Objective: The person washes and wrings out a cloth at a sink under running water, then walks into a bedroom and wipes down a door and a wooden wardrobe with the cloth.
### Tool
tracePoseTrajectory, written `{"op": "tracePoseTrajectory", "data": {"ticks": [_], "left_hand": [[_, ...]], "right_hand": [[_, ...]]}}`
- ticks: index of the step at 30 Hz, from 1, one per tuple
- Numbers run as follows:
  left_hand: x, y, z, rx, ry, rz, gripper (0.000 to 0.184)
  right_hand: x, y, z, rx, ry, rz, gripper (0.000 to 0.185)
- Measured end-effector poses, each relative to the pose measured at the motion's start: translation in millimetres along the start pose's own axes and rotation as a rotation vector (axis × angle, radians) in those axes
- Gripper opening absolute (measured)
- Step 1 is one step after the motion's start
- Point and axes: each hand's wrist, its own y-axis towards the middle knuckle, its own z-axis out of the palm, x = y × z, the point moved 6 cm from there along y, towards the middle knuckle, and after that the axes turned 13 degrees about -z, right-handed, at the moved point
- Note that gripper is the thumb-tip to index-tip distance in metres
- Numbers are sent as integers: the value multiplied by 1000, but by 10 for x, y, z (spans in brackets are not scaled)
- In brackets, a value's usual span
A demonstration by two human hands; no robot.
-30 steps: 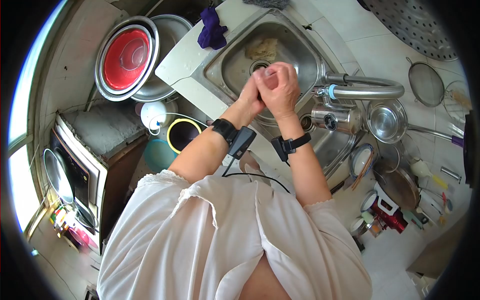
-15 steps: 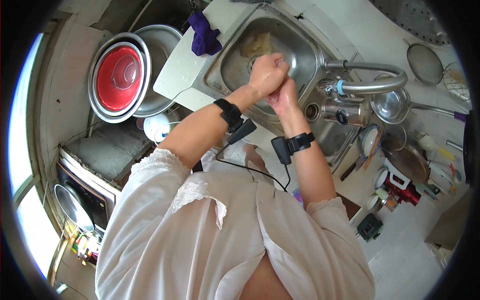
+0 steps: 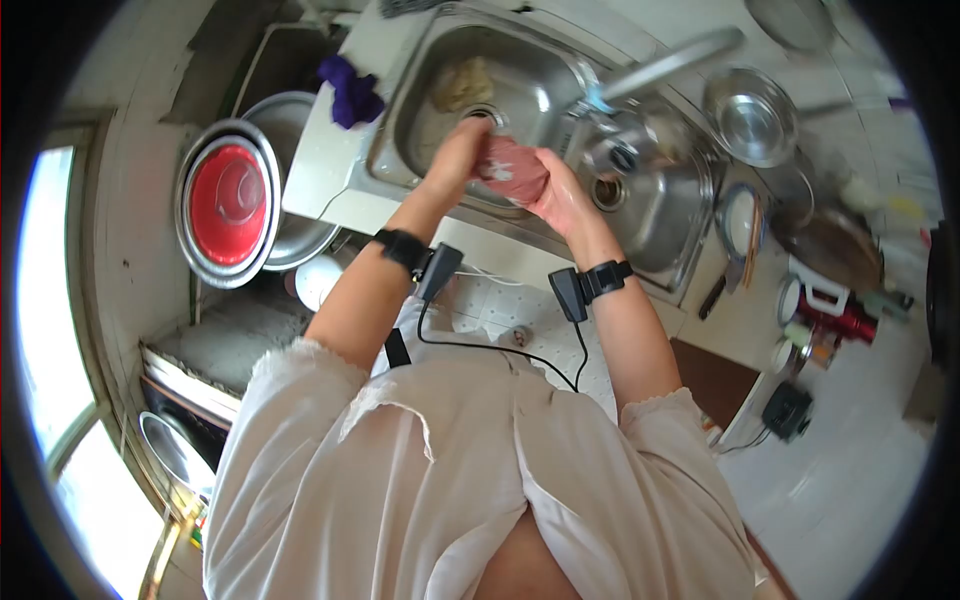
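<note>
A dusty-pink cloth (image 3: 512, 170) with a white pattern is held between my two hands above the near edge of the sink basin (image 3: 400, 130). My left hand (image 3: 458, 160) grips its left end, fingers curled and partly hidden. The other end lies in my right hand (image 3: 558, 195), with wet-looking skin and fingers closed on the fabric. Beyond my hands, a yellowish crumpled piece (image 3: 465, 85) rests in the basin near the drain (image 3: 485, 112).
A faucet (image 3: 680, 65) extends over the back right of the sink. A purple cloth (image 3: 350, 92) lies on the left counter. Stacked basins, including a red one (image 3: 215, 225), stand at left. A knife (image 3: 722, 290) and a pan (image 3: 835, 250) are at right.
My hands were pressed together over the basin with no cloth visible; now they are apart, lower and further left in view, with the pink cloth between them. The camera view has shifted.
</note>
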Motion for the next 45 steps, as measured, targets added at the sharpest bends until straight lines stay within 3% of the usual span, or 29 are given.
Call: {"op": "tracePoseTrajectory", "data": {"ticks": [3,5,7,12,13,15,17,19,21,23,26,30,33,36,39,43,44,45], "left_hand": [[458,-37,57,15,-49,38,11],[777,-190,440,31,-100,10,14],[1028,-414,1028,158,-111,24,20],[1937,-1252,2661,414,343,154,26],[2208,-1376,2955,480,436,212,24],[2760,-1671,3472,535,538,229,22],[3343,-2001,4012,568,779,207,22],[3852,-2317,4545,673,818,201,27],[4341,-2604,4989,807,1119,304,36],[4726,-2892,5356,902,1200,250,46],[5356,-3249,5825,1121,1333,105,59],[5962,-3637,6338,1161,1502,94,60],[6491,-3697,6759,1215,1577,86,51],[7251,-3437,7052,1318,1408,-177,30],[7937,-3548,7448,1402,1550,-246,31],[9009,-3957,7797,1592,1682,-373,36],[9462,-3961,7832,1830,1551,-205,42],[9714,-4119,7893,1945,1399,-305,47]], "right_hand": [[145,-673,-526,-59,-69,-280,39],[173,-1141,-758,-12,-205,-490,47],[68,-1614,-1115,-97,-184,-534,52],[-185,-3049,-2203,-161,-160,-670,64],[-219,-3359,-2475,-179,-152,-702,64],[-430,-3983,-3083,-276,-300,-551,64],[-592,-4646,-3637,-403,-350,-636,61],[-715,-5402,-4100,-513,-299,-606,49],[-961,-6045,-4583,-651,-295,-669,46],[-1138,-6690,-4940,-803,-225,-823,39],[-1371,-7466,-5263,-996,-85,-887,35],[-1717,-8175,-5558,-1283,43,-992,34],[-1778,-8649,-5752,-1477,-64,-1010,33],[-2087,-9058,-6127,-1682,36,-1040,30],[-2185,-9592,-6498,-1898,105,-1073,29],[-1997,-9852,-6813,-1929,-110,-1078,25],[-1689,-9976,-6694,-1963,-406,-784,23],[-1581,-9990,-6688,-1871,-278,-698,23]]}}
